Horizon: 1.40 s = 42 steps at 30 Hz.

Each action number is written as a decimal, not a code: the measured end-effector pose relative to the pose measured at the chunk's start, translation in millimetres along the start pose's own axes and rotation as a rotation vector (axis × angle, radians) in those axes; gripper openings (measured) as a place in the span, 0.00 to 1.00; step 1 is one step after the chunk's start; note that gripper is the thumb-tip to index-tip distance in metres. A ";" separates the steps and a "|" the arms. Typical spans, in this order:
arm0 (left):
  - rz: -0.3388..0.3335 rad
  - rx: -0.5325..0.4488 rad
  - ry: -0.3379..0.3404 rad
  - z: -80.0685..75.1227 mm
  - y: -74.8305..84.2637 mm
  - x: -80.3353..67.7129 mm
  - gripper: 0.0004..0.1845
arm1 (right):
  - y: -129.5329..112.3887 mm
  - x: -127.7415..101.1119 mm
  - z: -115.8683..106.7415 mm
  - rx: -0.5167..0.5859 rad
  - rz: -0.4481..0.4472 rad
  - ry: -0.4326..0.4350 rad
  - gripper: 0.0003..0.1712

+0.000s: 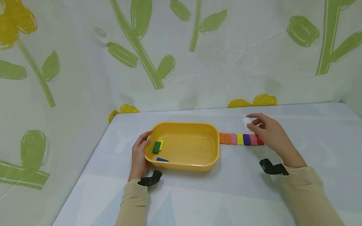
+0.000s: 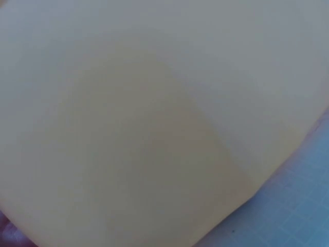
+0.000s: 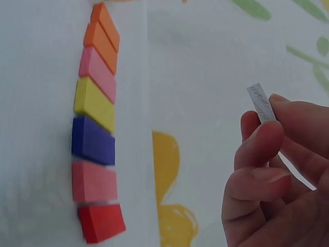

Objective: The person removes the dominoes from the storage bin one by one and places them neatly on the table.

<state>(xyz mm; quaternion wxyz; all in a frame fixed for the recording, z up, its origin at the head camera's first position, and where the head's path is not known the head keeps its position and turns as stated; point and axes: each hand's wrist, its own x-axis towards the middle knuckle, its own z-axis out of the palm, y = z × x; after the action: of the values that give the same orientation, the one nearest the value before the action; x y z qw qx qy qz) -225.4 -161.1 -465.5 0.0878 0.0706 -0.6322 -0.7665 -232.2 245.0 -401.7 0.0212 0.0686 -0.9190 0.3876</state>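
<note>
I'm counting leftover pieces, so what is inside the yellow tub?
Inside the yellow tub lie a green block, a yellow block partly under it, and a blue piece. The near wall hides a strip of floor.

Seven coloured blocks stood in one row on the tabletop: two orange, two pink, one yellow, one purple, one red. Three more lay in the single yellow tub: one green, one yellow, one blue. One white block was there too, making eleven blocks, and two hands showed.
</note>
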 end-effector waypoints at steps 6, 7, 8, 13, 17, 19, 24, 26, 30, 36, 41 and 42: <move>-0.004 0.002 0.002 0.0 -0.5 -0.1 0.17 | 16.6 1.2 -9.8 0.033 0.058 -0.028 0.29; -0.004 -0.002 0.003 0.4 -0.5 0.0 0.17 | 18.8 1.0 -11.1 0.038 0.067 -0.031 0.29; -0.003 -0.004 0.003 0.6 -0.5 0.1 0.17 | 21.2 0.8 -12.3 0.041 0.075 -0.035 0.30; -0.004 -0.008 0.006 1.7 -0.6 0.3 0.17 | 32.7 0.4 -16.3 0.044 0.106 -0.037 0.31; -0.008 -0.002 0.010 1.4 -0.5 0.3 0.17 | 42.6 -0.1 -17.8 0.048 0.122 -0.033 0.32; -0.008 -0.004 0.012 1.4 -0.5 0.1 0.17 | 46.9 -0.4 -18.0 0.046 0.146 -0.027 0.31; -0.009 0.002 0.011 1.7 -0.5 -0.1 0.17 | 57.8 -1.0 -20.3 0.034 0.181 -0.052 0.31; -0.010 0.008 0.011 1.8 -0.4 -0.2 0.17 | 61.5 -1.6 -21.4 0.034 0.187 -0.073 0.31; -0.003 0.008 0.010 2.1 -0.3 -0.6 0.17 | 68.1 -1.9 -21.9 0.029 0.221 -0.101 0.32; -0.004 -0.002 0.010 1.5 -0.1 -0.3 0.17 | 77.1 -2.5 -19.1 0.012 0.237 -0.127 0.31; -0.005 0.002 0.003 0.4 -1.2 0.4 0.17 | 78.7 -3.9 -14.9 -0.017 0.265 -0.125 0.30; -0.005 0.002 0.004 0.4 -1.3 0.5 0.17 | 78.6 -4.0 -14.3 -0.024 0.270 -0.122 0.30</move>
<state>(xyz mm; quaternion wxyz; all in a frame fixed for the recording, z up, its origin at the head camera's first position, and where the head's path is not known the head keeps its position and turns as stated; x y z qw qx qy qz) -225.9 -160.7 -466.7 0.0870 0.0739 -0.6326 -0.7660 -239.6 309.8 -447.9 -0.0863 -0.0322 -0.9241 0.3710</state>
